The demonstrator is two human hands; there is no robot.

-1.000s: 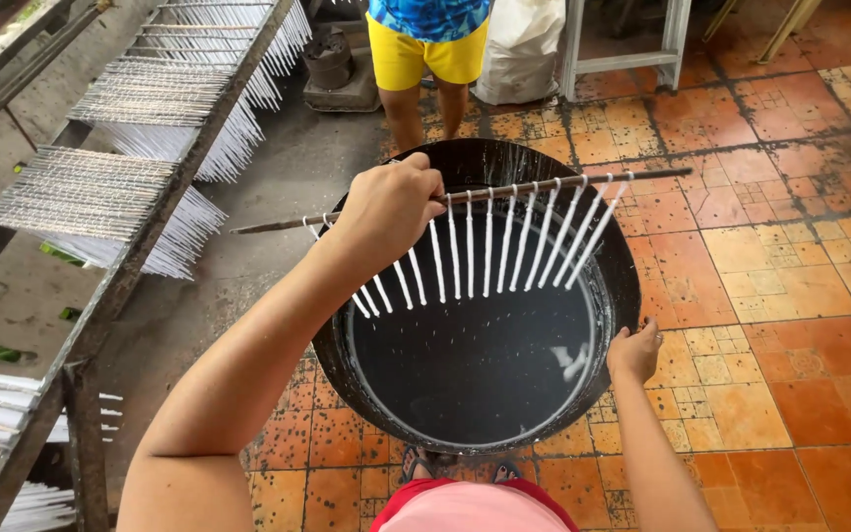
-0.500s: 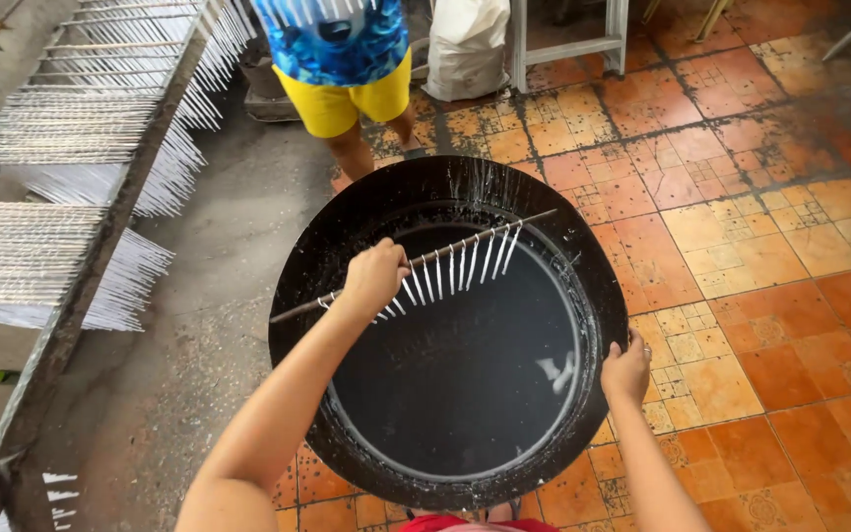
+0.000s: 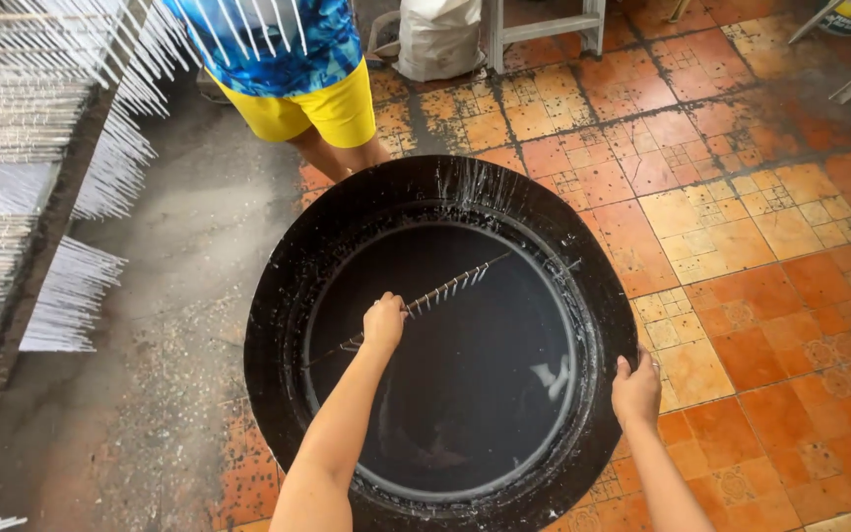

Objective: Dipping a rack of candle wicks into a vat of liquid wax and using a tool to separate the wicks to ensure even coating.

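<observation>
A big round black vat (image 3: 278,296) full of dark liquid (image 3: 485,374) stands on the tiled floor. My left hand (image 3: 384,322) grips a thin stick (image 3: 445,289) strung with a row of several white candles, held low inside the vat so the candles dip into the liquid and only their tops show. My right hand (image 3: 635,387) rests on the vat's right rim, fingers curled over its edge.
Another person in a blue shirt and yellow shorts (image 3: 307,103) stands just behind the vat, holding hanging white candles. A rack of white candle rows (image 3: 41,177) runs along the left. A white sack (image 3: 437,37) and a white frame (image 3: 544,30) stand at the back.
My left hand has lowered the stick from above the rim down into the vat, sinking the candles into the liquid. The camera has tilted, and the other person has stepped closer.
</observation>
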